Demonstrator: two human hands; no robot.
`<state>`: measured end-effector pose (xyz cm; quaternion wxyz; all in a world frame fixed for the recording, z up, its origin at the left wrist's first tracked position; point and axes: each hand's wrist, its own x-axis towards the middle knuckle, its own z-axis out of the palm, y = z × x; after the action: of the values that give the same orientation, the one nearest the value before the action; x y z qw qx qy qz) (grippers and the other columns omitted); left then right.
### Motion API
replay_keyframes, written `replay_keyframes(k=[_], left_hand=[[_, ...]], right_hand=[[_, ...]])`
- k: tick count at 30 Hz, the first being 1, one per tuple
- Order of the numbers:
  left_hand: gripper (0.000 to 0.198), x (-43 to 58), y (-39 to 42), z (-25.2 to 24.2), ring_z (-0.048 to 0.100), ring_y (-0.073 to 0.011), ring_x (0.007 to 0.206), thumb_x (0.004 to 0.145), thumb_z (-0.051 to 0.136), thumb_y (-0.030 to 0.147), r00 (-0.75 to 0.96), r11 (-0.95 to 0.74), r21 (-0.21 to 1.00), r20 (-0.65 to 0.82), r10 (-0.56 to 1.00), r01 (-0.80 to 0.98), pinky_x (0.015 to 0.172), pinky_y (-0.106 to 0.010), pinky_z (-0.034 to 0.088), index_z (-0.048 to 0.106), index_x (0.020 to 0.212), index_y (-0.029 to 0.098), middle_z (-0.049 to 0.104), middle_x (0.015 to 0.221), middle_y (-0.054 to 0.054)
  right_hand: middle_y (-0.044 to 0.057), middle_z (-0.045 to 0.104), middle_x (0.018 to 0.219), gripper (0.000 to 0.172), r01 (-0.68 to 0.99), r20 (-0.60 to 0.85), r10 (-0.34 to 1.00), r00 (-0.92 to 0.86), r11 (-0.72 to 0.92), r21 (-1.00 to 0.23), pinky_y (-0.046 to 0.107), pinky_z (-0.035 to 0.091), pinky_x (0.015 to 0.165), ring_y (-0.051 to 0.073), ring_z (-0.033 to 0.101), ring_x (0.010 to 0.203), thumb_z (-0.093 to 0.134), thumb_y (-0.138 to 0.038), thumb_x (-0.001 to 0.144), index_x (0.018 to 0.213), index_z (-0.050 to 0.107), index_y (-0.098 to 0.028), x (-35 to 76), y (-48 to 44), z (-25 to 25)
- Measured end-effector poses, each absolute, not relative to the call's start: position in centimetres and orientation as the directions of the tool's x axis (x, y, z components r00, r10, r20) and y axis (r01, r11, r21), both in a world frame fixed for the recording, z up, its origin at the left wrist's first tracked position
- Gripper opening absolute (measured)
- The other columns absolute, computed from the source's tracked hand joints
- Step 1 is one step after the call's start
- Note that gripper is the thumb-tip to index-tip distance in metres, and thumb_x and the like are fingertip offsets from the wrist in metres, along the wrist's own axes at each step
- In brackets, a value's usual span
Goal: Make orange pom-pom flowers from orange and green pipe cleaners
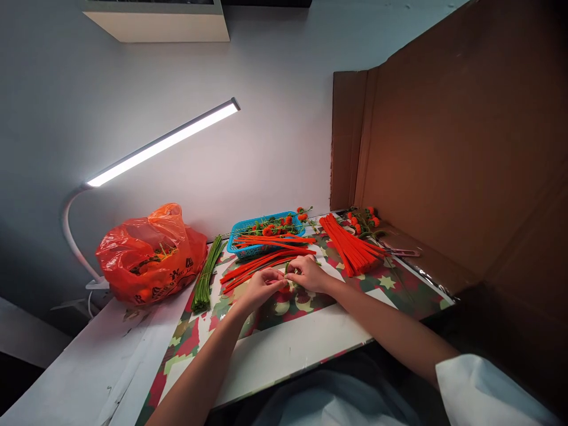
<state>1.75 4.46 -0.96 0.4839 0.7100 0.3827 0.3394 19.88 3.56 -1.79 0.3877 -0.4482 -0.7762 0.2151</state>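
My left hand [261, 288] and my right hand [308, 274] meet fingertip to fingertip over the patterned red, green and white sheet [390, 284] on the table. Both hands are pinched closed on a small thin piece between them; it looks like a green stem with a bit of red below, too small to name. Loose red pipe cleaners [261, 265] lie fanned out just behind my hands. A bundle of green stems [205, 275] lies to the left of my left hand.
A blue basket [242, 228] with red pompom sprigs sits behind the hands. A thick bundle of red pipe cleaners [350, 248] lies at right. An orange plastic bag [148, 254] and a lit desk lamp [164, 142] stand left. A cardboard wall [452, 136] closes the right side.
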Motion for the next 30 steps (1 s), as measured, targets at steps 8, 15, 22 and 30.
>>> replay_keyframes(k=[8,15,22,30], left_hand=[[0.030,1.6,4.3,-0.5,0.042,-0.0112,0.061,0.071,0.069,0.045,0.598,-0.139,0.977,0.014,0.801,0.163,0.057,-0.022,0.034,0.059,0.069,0.016,0.051,0.065,0.002],[0.030,1.3,4.0,0.1,0.039,-0.0116,0.061,0.069,0.070,0.043,0.634,-0.127,0.978,-0.006,0.773,0.165,0.057,-0.022,0.032,0.058,0.066,0.016,0.046,0.065,0.003],[0.027,2.0,3.8,-0.2,0.041,-0.0125,0.065,0.070,0.070,0.041,0.567,-0.157,0.982,0.068,0.821,0.109,0.060,-0.023,0.033,0.058,0.066,0.017,0.048,0.072,0.002],[0.024,1.3,3.9,-0.4,0.050,-0.0145,0.070,0.065,0.075,0.037,0.630,-0.010,0.999,-0.023,0.777,0.049,0.067,-0.026,0.039,0.064,0.066,0.015,0.057,0.071,-0.001]], right_hand=[[-0.001,0.057,0.069,0.012,0.318,0.363,0.863,-0.353,0.475,-0.821,0.023,0.037,0.061,0.012,0.048,0.064,0.061,-0.025,0.079,0.073,0.062,-0.015,19.9,3.6,-1.5],[-0.003,0.049,0.063,0.029,0.183,0.329,0.835,-0.441,0.442,-0.878,0.023,0.037,0.058,0.010,0.044,0.061,0.061,-0.041,0.079,0.068,0.055,-0.015,19.9,3.6,-1.7],[-0.004,0.047,0.063,0.030,0.178,0.354,0.839,-0.412,0.455,-0.872,0.023,0.036,0.059,0.011,0.041,0.061,0.058,-0.041,0.081,0.067,0.051,-0.016,19.7,4.0,-2.1],[0.000,0.057,0.068,0.019,0.185,0.412,0.755,-0.510,0.564,-0.805,0.026,0.039,0.067,0.015,0.049,0.072,0.065,-0.034,0.078,0.070,0.064,-0.016,21.0,3.3,-0.2]])
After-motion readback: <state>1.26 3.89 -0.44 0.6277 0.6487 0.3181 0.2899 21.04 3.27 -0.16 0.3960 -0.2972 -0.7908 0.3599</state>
